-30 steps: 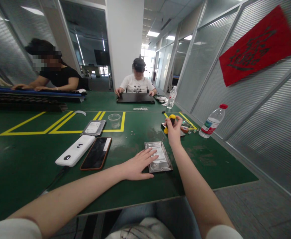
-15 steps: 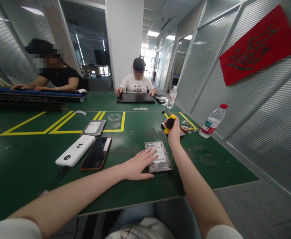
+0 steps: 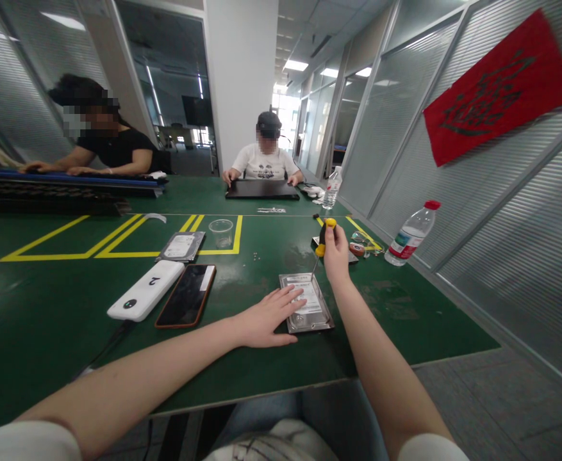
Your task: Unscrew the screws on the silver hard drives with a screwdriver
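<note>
Left hand (image 3: 267,318) lies flat, fingers spread, on the hard drive (image 3: 315,310), just below and right of frame centre; right hand (image 3: 337,257) grips a yellow-and-black screwdriver (image 3: 320,250), tip at the drive's upper edge. Drive likely rigid, dense, slick-faced; best held by its long sides. Casing silvery, rectangular, with a white label (image 3: 311,293).

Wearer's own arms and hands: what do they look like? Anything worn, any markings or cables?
Left hand and right hand are both ungloved. Forearms are bare, with no wristwear, markings or attached cables visible. White sleeves show at the picture's bottom edge.
</note>
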A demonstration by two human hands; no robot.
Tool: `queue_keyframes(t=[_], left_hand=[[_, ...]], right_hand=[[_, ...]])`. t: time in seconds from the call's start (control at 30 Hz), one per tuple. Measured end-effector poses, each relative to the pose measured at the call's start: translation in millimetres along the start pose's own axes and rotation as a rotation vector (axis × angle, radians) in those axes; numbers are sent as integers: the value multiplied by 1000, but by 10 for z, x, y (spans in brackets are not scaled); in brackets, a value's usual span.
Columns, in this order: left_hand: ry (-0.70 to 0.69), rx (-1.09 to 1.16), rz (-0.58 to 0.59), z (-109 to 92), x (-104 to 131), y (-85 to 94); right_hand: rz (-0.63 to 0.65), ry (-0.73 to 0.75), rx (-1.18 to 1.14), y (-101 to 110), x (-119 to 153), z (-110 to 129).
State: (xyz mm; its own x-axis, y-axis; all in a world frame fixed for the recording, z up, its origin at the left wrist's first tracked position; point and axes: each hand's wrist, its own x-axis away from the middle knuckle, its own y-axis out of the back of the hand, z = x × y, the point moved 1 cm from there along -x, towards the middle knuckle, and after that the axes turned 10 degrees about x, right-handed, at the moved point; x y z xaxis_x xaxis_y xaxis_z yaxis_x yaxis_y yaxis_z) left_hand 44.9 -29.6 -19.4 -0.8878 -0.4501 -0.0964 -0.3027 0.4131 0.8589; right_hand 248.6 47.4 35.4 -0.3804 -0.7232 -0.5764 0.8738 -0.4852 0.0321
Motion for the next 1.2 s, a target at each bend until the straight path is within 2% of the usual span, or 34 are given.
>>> queue_keyframes(t=[0.1, 0.27, 0.43, 0.57, 0.67, 1.2], left_hand=[[3, 2, 2, 1, 2, 3], [3, 11, -3, 12, 2, -3], [-2, 21, -8, 15, 2, -8], [-1, 10, -2, 13, 0, -2], [-5, 8, -11, 13, -2, 2], [0, -6, -1, 18, -6, -3]], right_hand=[[-106, -6, -45, 14, 20, 65], [-172, 18, -209, 16, 35, 174], [-50, -35, -288, -169, 93, 206], [116, -61, -254, -424, 238, 271], [183, -53, -200, -540, 338, 296], [243, -47, -176, -532, 393, 259]])
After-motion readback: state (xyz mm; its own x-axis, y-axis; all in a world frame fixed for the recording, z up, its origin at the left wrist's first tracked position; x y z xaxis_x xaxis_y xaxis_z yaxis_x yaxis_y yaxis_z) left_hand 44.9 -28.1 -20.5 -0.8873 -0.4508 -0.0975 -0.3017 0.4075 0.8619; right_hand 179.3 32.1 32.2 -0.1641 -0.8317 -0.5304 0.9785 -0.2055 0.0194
